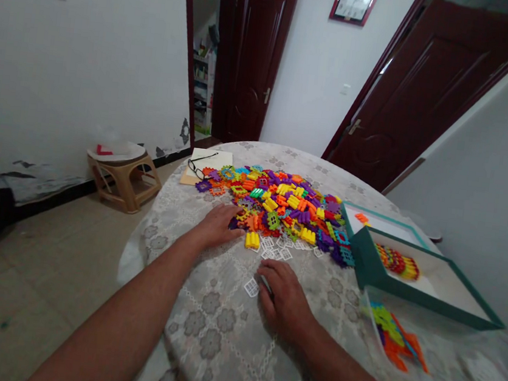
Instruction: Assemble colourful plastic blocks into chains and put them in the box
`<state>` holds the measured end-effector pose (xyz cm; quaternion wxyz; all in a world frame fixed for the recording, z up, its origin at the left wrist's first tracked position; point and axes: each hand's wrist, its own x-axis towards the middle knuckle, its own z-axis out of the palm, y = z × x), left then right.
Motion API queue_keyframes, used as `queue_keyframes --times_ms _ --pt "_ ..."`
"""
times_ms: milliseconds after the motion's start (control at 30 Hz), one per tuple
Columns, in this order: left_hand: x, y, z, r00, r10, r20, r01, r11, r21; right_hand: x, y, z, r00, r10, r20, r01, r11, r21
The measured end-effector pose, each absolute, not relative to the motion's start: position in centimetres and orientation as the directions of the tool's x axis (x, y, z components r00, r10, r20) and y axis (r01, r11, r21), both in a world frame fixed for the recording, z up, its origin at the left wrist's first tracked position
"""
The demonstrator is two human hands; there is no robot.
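Observation:
A heap of colourful plastic building pieces (286,209) lies spread over a round table with a grey flowered cloth (220,327). My left hand (220,223) rests palm down at the heap's near left edge, fingers touching purple and orange pieces. A yellow piece (252,240) lies just to its right. My right hand (285,298) lies palm down on the cloth, nearer to me, beside a small white grid piece (251,287). Several more white grid pieces (277,248) lie between the hands. Neither hand grips anything.
A green box (367,267) with some pieces inside stands at the right. A clear bag of pieces (391,334) lies in front of it. Glasses (199,168) rest on a notebook at the table's far left. A wooden stool (124,179) stands on the floor.

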<state>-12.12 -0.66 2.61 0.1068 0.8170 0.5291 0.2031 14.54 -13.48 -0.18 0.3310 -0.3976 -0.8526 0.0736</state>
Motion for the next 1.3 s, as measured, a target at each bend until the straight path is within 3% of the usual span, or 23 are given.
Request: queue_keyframes --times_ms 233,467,733,900,1133,1300 --pt "-8.6 -3.6 2.7 0.469 0.862 0.191 0.771 -0.505 0.387 14.8 -13.0 -0.3 -0.378 0.819 0.432 0.788 0.529 -0.314" --pt "-5.9 -5.8 3.0 0.609 0.766 0.205 0.646 -0.629 0.432 17.4 -11.6 -1.6 -0.270 0.849 0.454 0.872 0.415 -0.258" --pt "-5.3 -6.0 2.6 0.636 0.740 0.220 0.624 -0.661 0.417 19.3 -10.0 -2.5 -0.134 0.835 0.535 0.882 0.346 -0.320" --pt "-6.2 -5.8 3.0 0.530 0.810 0.250 0.726 -0.586 0.359 19.5 -9.7 -2.3 -0.094 0.844 0.528 0.879 0.319 -0.354" --pt "-7.2 -5.4 3.1 0.505 0.833 0.227 0.771 -0.553 0.316 19.1 -9.5 -1.4 -0.236 0.833 0.501 0.844 0.431 -0.319" --pt "-7.0 -5.8 3.6 0.555 0.814 0.172 0.754 -0.580 0.308 19.4 -9.2 -1.8 -0.239 0.848 0.473 0.848 0.420 -0.324"
